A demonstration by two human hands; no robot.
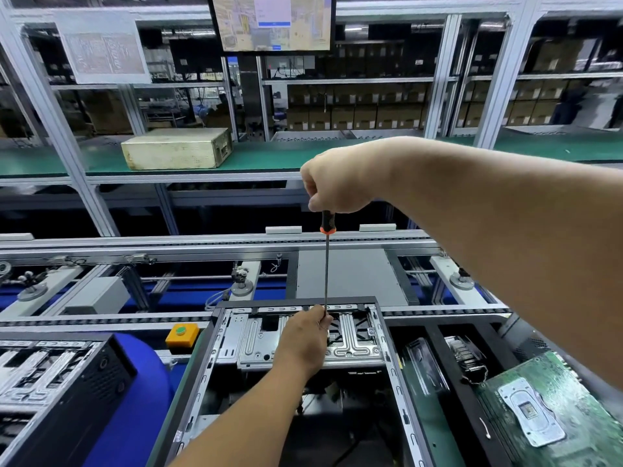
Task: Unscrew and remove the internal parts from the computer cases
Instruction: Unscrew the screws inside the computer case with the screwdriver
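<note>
Metal computer case (377,335) open-topped, right hand (340,183) fisted around upright screwdriver (326,264) above it, left hand (305,338) pinching the shaft at the case's far edge, green circuit board (553,409) beside the case.

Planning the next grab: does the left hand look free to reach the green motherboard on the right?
Probably not yet: the left hand pinches the screwdriver shaft, though nothing covers the motherboard.

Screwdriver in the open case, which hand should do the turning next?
Right. The right hand already grips the screwdriver by its handle, upright above the open case. The left hand only pinches the shaft low down, likely guiding the tip.
</note>
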